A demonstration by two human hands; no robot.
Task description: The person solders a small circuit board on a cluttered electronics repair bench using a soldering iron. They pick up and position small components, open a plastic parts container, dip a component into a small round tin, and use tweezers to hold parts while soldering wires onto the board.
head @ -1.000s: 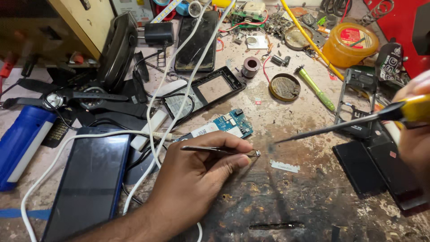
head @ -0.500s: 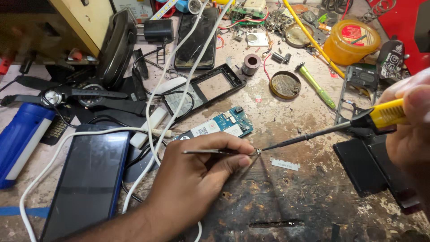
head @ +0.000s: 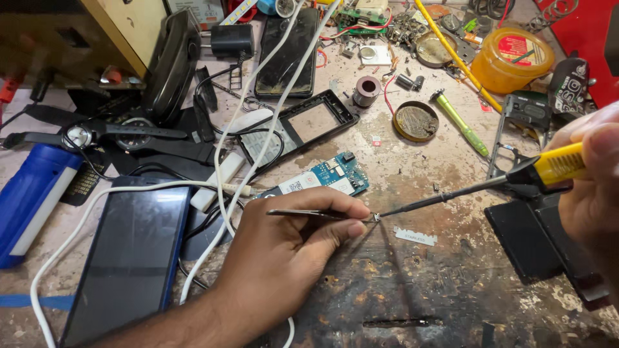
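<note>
Left hand (head: pixel 284 248) pinches tweezers (head: pixel 319 214); soldering iron (head: pixel 483 183) tip meets them.

Phone repair workshop, circuit board (head: pixel 332 175), soldering iron (head: pixel 490 183)

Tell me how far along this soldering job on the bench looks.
Done: the phone frame lies stripped and the blue circuit board is out. In hand: the left hand pinches tweezers on a tiny part while the right hand brings the soldering iron tip to it. Left: board and frame lie apart, unassembled.
</note>
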